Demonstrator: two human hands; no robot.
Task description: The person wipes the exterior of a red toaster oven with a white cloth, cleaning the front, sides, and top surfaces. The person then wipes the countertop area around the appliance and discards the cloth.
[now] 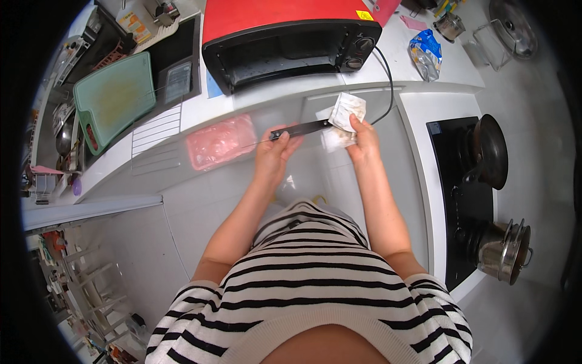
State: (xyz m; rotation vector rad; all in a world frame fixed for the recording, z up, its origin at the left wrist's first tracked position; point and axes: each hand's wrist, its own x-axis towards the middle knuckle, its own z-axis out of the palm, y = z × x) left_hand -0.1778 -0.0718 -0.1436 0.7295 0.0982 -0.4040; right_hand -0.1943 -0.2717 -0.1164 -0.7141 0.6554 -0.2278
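My left hand (276, 152) grips the near end of a narrow black handle-like tool (302, 129), its thumb on top. A thin metal rod sticks out to the left past that hand. At the tool's other end, my right hand (365, 136) pinches a folded white paper towel (348, 111) with brown stains. The paper covers that end, so its shape is hidden. Beyond both hands, on the counter, stands a red toaster oven (286, 11) with a black front; its dark cavity (282, 54) faces me.
A pink plastic-lined container (221, 142) sits below the counter edge. To the left, a green cutting board (116, 98) leans by the sink. The oven's black cord (390, 84) hangs behind my right hand. A black cooktop (459, 200) on the right holds a frying pan (493, 152) and a steel pot (500, 255).
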